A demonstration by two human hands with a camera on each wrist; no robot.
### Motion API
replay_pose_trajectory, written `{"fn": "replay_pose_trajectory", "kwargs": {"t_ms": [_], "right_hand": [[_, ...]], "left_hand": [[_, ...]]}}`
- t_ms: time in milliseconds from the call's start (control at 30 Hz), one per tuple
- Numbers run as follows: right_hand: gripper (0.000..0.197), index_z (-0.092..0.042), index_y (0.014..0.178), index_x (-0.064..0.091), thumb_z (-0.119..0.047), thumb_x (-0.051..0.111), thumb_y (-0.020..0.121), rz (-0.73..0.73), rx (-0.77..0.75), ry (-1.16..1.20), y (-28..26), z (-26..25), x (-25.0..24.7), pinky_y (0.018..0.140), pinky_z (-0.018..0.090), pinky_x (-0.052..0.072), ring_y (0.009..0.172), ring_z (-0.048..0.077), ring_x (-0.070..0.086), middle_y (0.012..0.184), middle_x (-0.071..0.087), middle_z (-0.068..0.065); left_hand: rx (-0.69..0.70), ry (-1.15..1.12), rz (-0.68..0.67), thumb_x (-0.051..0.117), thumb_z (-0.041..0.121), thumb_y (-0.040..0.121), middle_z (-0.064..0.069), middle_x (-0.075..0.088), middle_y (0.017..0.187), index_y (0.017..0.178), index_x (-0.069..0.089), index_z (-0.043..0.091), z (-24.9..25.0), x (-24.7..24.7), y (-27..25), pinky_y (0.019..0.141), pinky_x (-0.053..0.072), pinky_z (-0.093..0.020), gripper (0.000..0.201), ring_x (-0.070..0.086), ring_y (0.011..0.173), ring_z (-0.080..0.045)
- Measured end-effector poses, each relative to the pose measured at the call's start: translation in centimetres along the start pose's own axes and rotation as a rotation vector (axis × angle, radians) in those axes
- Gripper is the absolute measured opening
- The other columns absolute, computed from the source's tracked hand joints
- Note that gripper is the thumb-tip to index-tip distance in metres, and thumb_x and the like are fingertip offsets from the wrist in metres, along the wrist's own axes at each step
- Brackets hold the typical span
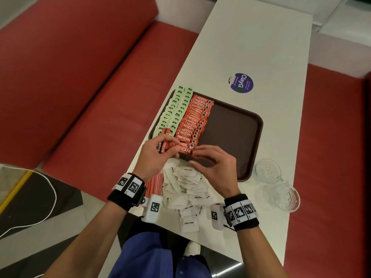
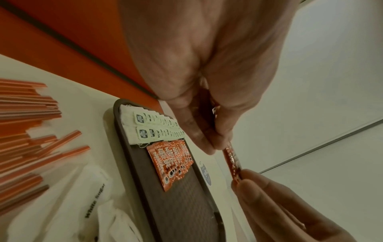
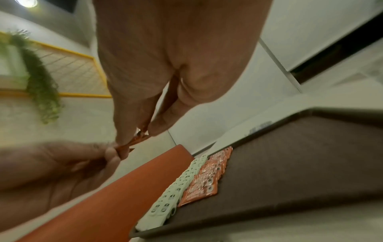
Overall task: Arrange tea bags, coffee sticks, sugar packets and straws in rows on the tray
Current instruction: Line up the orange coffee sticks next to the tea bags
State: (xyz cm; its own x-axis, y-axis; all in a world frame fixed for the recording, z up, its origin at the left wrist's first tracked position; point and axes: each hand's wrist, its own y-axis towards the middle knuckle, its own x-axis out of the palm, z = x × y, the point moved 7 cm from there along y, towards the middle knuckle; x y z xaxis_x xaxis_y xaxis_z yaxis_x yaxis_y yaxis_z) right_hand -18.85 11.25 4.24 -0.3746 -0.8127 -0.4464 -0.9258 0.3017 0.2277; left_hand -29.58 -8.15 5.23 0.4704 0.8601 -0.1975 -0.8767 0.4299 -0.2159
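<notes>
A long white table (image 1: pixel 251 47) runs between red benches (image 1: pixel 70 67), and on it lies a brown tray (image 1: pixel 236 125) with a purple sticker (image 1: pixel 241 83) just beyond it. On the tray's left side we have two rows of green tea bags (image 1: pixel 176 109) and, touching them, one overlapping row of red coffee sticks (image 1: pixel 194 121); the right half of the tray is bare.

Over the near end of that row, our left hand (image 1: pixel 158 155) grips a small bundle of coffee sticks (image 1: pixel 165 142), fingers curled round it. Our right hand (image 1: pixel 212 167) pinches the end of a single stick (image 2: pixel 232 161) between thumb and fingertips, while the left hand's fingertips pinch its other end; the remaining right fingers are loosely spread.

The stick looks very light, thin and somewhat stiff along its length, with a glossy wrapper that we judge slippery. An end pinch suits it, letting us lay it flat, overlapping the last one. Pressing hard could probably crease it or nudge the neighbours out of line.

Off the tray, near us, sits a loose heap of white sugar packets (image 1: pixel 186 187), soft and flat, best taken by an edge. Beside them lie red straws (image 1: pixel 153 185), light and likely to roll, best gathered round the middle. Two glass dishes (image 1: pixel 277 183) stand to the right.
</notes>
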Motion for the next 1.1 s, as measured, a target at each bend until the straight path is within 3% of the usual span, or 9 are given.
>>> {"fn": "replay_pose_trajectory", "kwargs": {"t_ms": [100,300,467,633,700,867,900,1000,1100], "right_hand": [[0.017,-0.018,0.101,0.085,-0.015,0.093,0.086,-0.030,0.211,0.163,-0.4,0.9,1.0,0.093,0.030,0.064,0.101,0.010,0.078,0.102,0.082,-0.010],[0.020,-0.022,0.093,0.080,-0.017,0.096,0.083,-0.097,0.464,0.191,0.3,4.1,2.8,0.085,0.030,0.065,0.089,0.008,0.077,0.090,0.081,-0.007],[0.012,-0.021,0.094,0.083,-0.013,0.090,0.090,0.037,0.541,0.129,2.2,7.8,1.9,0.088,0.040,0.068,0.086,0.011,0.081,0.087,0.083,-0.006],[0.013,-0.025,0.090,0.084,-0.013,0.088,0.091,-0.031,0.501,-0.041,4.5,9.5,4.3,0.088,0.034,0.066,0.081,0.002,0.077,0.082,0.081,-0.011],[0.014,-0.026,0.088,0.084,-0.013,0.087,0.091,-0.029,0.487,-0.078,4.9,9.9,4.9,0.090,0.034,0.066,0.083,0.002,0.076,0.083,0.080,-0.012],[0.015,-0.026,0.089,0.083,-0.011,0.085,0.092,-0.034,0.473,-0.141,5.4,10.0,5.4,0.094,0.034,0.064,0.090,0.005,0.074,0.088,0.078,-0.010],[0.012,-0.025,0.092,0.083,-0.013,0.085,0.092,-0.032,0.472,-0.157,5.5,10.1,5.4,0.093,0.036,0.064,0.089,0.005,0.073,0.090,0.078,-0.009],[0.010,-0.025,0.102,0.079,-0.028,0.086,0.095,0.027,0.425,-0.209,5.3,8.9,4.8,0.088,0.032,0.064,0.087,0.003,0.071,0.098,0.075,-0.006],[0.018,-0.028,0.105,0.078,-0.045,0.080,0.098,-0.047,0.395,-0.044,4.4,5.5,5.4,0.085,0.023,0.063,0.088,0.000,0.075,0.095,0.079,-0.012]], "left_hand": [[0.014,0.077,0.022,0.083,0.017,0.092,-0.004,0.080,0.088,0.106,0.077,0.016,-0.6,-0.7,0.0,0.077,0.058,-0.017,0.015,0.080,0.080,-0.020],[0.018,0.173,0.022,0.081,0.023,0.095,0.005,0.080,0.100,0.105,0.080,0.026,-2.5,-2.5,0.3,0.089,0.065,-0.044,0.011,0.080,0.087,-0.014],[0.011,0.206,0.092,0.071,0.016,0.102,0.008,0.079,0.101,0.116,0.077,0.028,-3.8,-5.0,0.5,0.088,0.067,-0.035,0.019,0.080,0.088,-0.010],[-0.054,0.186,0.104,0.071,0.011,0.101,0.013,0.079,0.098,0.126,0.061,0.027,-4.9,-5.6,0.4,0.084,0.066,-0.038,0.031,0.081,0.085,-0.011],[-0.059,0.183,0.100,0.072,0.012,0.100,0.006,0.079,0.097,0.132,0.056,0.026,-5.2,-5.4,0.4,0.085,0.066,-0.039,0.038,0.081,0.084,-0.012],[-0.080,0.089,0.088,0.073,0.009,0.100,-0.005,0.079,0.098,0.156,0.037,0.029,-4.7,-4.9,0.1,0.075,0.056,-0.007,0.070,0.080,0.087,-0.015],[-0.091,0.080,0.080,0.072,0.010,0.100,-0.006,0.079,0.099,0.156,0.037,0.026,-4.8,-4.7,0.1,0.076,0.058,-0.009,0.068,0.080,0.087,-0.015],[-0.102,0.070,0.059,0.072,0.013,0.101,-0.007,0.080,0.102,0.143,0.049,0.018,-5.0,-4.2,0.1,0.086,0.066,-0.030,0.049,0.081,0.087,-0.017],[-0.086,0.013,0.030,0.072,0.011,0.101,-0.010,0.079,0.101,0.124,0.063,0.012,-5.4,-3.7,0.2,0.085,0.067,-0.037,0.025,0.081,0.086,-0.024]]}}
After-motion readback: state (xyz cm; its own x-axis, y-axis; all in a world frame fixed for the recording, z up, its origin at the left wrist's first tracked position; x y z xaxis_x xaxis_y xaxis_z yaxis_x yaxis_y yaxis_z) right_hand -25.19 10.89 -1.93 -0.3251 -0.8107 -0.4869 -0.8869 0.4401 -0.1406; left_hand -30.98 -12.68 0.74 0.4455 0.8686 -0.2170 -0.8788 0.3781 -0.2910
